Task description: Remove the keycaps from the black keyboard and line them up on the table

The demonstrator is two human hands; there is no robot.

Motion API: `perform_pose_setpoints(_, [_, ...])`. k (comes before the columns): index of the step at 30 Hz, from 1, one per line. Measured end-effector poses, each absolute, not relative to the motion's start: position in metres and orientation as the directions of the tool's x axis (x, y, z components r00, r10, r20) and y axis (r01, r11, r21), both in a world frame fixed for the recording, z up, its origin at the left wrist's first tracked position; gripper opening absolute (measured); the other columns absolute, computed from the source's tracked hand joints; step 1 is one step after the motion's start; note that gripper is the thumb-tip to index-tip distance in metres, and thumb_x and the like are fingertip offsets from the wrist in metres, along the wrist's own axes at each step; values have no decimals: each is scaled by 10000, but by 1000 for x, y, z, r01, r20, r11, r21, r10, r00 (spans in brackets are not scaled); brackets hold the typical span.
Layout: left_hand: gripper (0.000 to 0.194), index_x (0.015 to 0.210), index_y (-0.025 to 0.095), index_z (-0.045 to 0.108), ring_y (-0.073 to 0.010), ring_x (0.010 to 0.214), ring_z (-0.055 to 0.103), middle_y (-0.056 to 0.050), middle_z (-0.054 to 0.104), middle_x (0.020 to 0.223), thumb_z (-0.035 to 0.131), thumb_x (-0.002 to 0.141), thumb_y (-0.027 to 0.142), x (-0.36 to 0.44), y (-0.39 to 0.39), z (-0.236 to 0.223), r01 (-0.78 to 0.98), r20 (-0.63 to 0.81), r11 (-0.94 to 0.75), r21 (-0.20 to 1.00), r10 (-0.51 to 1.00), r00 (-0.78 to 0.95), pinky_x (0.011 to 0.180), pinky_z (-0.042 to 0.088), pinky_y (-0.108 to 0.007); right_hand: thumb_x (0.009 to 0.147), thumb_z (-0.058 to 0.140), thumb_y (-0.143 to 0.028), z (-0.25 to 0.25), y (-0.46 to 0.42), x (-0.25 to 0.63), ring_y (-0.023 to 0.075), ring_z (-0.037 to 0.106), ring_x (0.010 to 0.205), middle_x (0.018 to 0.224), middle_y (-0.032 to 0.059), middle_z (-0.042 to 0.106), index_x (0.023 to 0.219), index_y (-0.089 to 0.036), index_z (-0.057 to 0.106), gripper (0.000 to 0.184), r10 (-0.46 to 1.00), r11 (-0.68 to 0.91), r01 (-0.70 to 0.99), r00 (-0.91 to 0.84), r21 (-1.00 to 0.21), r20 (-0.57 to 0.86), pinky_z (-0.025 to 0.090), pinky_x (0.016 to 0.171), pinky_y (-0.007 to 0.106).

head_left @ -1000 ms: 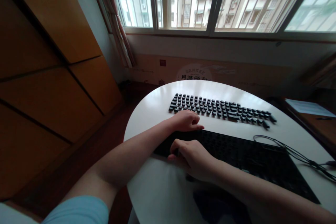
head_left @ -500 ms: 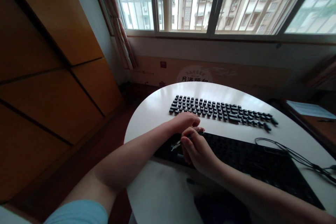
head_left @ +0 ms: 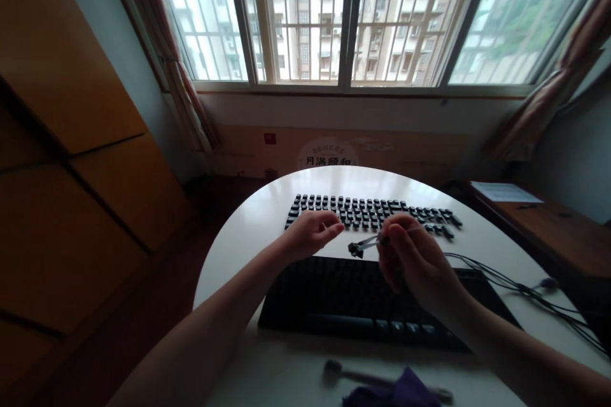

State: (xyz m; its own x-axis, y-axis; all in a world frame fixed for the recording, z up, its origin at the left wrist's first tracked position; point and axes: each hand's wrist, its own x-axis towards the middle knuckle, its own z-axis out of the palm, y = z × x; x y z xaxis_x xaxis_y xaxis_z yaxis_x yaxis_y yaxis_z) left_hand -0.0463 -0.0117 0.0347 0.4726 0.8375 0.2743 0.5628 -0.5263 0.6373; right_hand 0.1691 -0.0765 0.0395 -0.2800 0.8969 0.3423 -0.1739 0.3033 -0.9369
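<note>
My right hand (head_left: 417,257) grips a small metal keycap puller (head_left: 369,243), and a little black keycap (head_left: 356,249) is at its tip. Left of that, my left hand (head_left: 312,232) is closed, thumb against the fingers, with a thin pale sliver showing that I cannot make out. Both hands are above the far edge of a black keyboard (head_left: 329,292), whose key area is dark and hard to read. Beyond the hands, loose black keycaps (head_left: 363,205) lie in rows on the white table (head_left: 248,222).
A grey rod-like tool with a dark round end (head_left: 351,376) lies at the near edge beside a purple cloth (head_left: 405,389). Black cables (head_left: 520,289) cross the table's right side. A wooden desk (head_left: 539,219) with a paper (head_left: 506,192) stands further right.
My hands have moved apart; the right one has gone right and carries the puller with a keycap at its tip. The view has turned right, and the near-edge tool and purple cloth now show clearly.
</note>
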Motion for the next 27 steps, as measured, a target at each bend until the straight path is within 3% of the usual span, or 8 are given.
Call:
perform_pose_setpoints(3, [297, 1066, 180, 657, -128, 668, 629, -30, 689, 884, 579, 903, 416, -41, -29, 51, 451, 197, -501, 739, 801, 565, 598, 484, -227, 987, 494, -473, 22, -74, 190, 79, 411, 366, 532, -85, 469, 928, -229, 459, 253, 888, 418, -53, -185, -907, 420, 313, 344, 166])
perform_pose_setpoints(7, [276, 1088, 204, 666, -144, 750, 648, -33, 711, 909, 636, 866, 366, -25, -45, 55, 444, 140, -471, 762, 789, 598, 672, 514, -241, 1008, 479, -373, 5, -77, 199, 95, 457, 443, 583, -56, 493, 958, -220, 501, 162, 830, 533, 120, -263, -838, 491, 364, 422, 201])
perform_pose_setpoints(11, [296, 1022, 170, 657, -151, 651, 635, -28, 676, 796, 644, 831, 396, -12, -46, 47, 397, -25, -244, 885, 826, 562, 474, 480, -203, 984, 516, -272, 8, -80, 202, 103, 495, 532, 707, -14, 556, 947, -221, 533, 65, 680, 726, 228, -381, -649, 626, 405, 506, 226])
perform_pose_setpoints(14, [359, 1023, 160, 643, -166, 671, 634, -24, 655, 774, 678, 784, 426, -10, -43, 43, 312, -102, -93, 945, 825, 555, 410, 468, -189, 973, 524, -238, 8, -79, 202, 103, 489, 555, 742, -9, 563, 921, -227, 506, 56, 589, 804, 259, -477, -536, 652, 400, 531, 228])
perform_pose_setpoints(21, [342, 1008, 148, 673, -132, 650, 599, -18, 644, 782, 685, 778, 401, -10, -37, 39, 327, -150, -34, 944, 840, 522, 422, 481, -172, 975, 526, -246, 4, -76, 202, 107, 486, 542, 741, -3, 579, 896, -218, 505, 86, 467, 882, 373, -617, -287, 633, 336, 499, 235])
perform_pose_setpoints(27, [353, 1002, 145, 646, -133, 653, 579, -8, 609, 775, 673, 761, 401, -14, -36, 40, 354, -187, 8, 935, 860, 475, 422, 487, -177, 983, 494, -190, 7, -78, 197, 126, 576, 608, 802, 10, 641, 966, -209, 493, 25, 471, 876, 403, -602, -264, 645, 384, 541, 232])
